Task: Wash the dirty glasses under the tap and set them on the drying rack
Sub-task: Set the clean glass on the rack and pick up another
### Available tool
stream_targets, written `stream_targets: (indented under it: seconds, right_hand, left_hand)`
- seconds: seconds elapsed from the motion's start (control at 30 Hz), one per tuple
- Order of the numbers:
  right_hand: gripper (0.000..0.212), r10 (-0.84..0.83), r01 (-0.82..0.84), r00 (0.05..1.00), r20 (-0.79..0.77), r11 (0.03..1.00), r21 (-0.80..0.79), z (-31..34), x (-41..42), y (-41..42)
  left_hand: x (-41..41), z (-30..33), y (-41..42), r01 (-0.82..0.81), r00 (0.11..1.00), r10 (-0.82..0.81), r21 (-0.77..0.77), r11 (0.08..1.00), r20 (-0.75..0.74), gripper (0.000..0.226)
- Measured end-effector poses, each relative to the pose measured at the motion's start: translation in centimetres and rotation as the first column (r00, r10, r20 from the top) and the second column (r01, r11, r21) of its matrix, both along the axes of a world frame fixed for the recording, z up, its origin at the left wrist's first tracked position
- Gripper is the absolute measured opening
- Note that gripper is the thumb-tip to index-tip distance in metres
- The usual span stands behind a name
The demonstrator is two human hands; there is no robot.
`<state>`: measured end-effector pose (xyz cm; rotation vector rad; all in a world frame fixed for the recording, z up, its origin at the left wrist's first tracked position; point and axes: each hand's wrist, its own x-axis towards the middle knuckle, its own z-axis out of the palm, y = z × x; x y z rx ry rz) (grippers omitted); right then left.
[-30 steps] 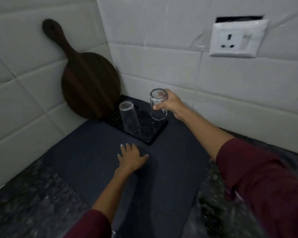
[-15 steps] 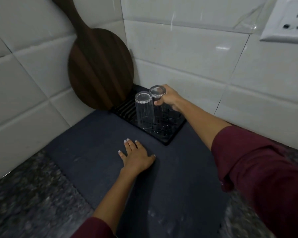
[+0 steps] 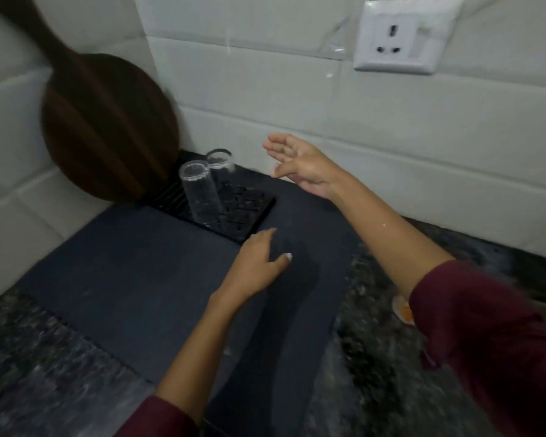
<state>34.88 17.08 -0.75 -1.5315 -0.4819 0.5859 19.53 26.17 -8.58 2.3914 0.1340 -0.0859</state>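
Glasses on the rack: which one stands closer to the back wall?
The rear glass, partly hidden behind the front glass. Both stand upside down on the black drying rack; the front one is nearer the left hand.

Dark maroon sleeves [image 3: 486, 342] pushed up both forearms, pale-painted thumbnail [image 3: 288, 255], apparently.

At about ten o'clock, a round wooden board [image 3: 108, 127] is showing dark brown with lighter reddish-brown stripes running along its grain. Just right of it, the drying rack [image 3: 249, 209] is showing black with a grid pattern, and two glasses [image 3: 200, 193] on it are showing clear and colourless. A mat [image 3: 145, 279] is lying in flat dark slate-blue over the tabletop [image 3: 44, 357], which is showing speckled black and grey. The wall tiles [image 3: 328, 121] are gleaming white, as is the socket plate [image 3: 404, 36] at one o'clock. Both sleeves [image 3: 486, 342] are showing maroon.
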Motion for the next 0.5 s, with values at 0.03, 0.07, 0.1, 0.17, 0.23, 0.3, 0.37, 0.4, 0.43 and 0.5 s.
stream_targets:
  seconds: [0.03,0.07,0.1,0.17,0.23,0.3,0.37,0.4,0.43,0.5]
  right_hand:
    - [0.071,-0.009,0.009,1.0,0.001,1.0,0.024,0.8,-1.3,-2.9]
    - [0.07,-0.026,0.026,1.0,0.002,0.999,0.048,1.4,-2.7,-6.0]
    - [0.069,-0.052,0.052,0.999,-0.001,0.996,0.07,1.8,-4.2,-9.0]
    - [0.069,-0.136,0.137,0.991,-0.011,0.985,0.107,2.0,-7.2,-14.9]
    - [0.069,-0.234,0.237,0.972,-0.033,0.963,0.127,1.3,-10.2,-20.2]
    - [0.07,-0.335,0.343,0.939,-0.077,0.93,0.13,-0.1,-12.9,-24.7]
    - [0.071,-0.426,0.441,0.896,-0.128,0.889,0.124,-1.5,-15.1,-28.3]
    - [0.072,-0.464,0.482,0.873,-0.149,0.868,0.124,-2.2,-16.1,-29.8]
    - [0.072,-0.498,0.519,0.851,-0.168,0.846,0.121,-2.8,-16.9,-31.2]
    - [0.072,-0.55,0.576,0.811,-0.198,0.811,0.105,-3.7,-18.3,-33.6]
  left_hand:
    - [-0.5,0.4,-1.5,0.051,0.999,-0.051,-0.094,0.994,0.004,0.062]
    - [-0.9,0.5,-3.0,0.089,0.996,-0.092,-0.183,0.979,-0.011,0.064]
    - [-1.4,0.2,-4.4,0.113,0.992,-0.126,-0.26,0.959,-0.031,0.068]
    - [-2.4,-1.2,-6.9,0.164,0.976,-0.201,-0.327,0.931,-0.081,0.078]
    - [-2.8,-2.5,-9.6,0.206,0.961,-0.253,-0.324,0.923,-0.11,0.087]
    - [-2.8,-3.3,-12.5,0.234,0.959,-0.269,-0.282,0.93,-0.092,0.094]
    - [-2.3,-3.6,-15.0,0.236,0.964,-0.259,-0.239,0.942,-0.067,0.1]
    - [-2.0,-3.7,-16.2,0.223,0.969,-0.242,-0.235,0.946,-0.053,0.101]
    - [-1.6,-3.7,-17.3,0.211,0.974,-0.225,-0.239,0.948,-0.034,0.103]
    - [-0.8,-3.8,-19.2,0.194,0.98,-0.201,-0.275,0.942,0.005,0.104]
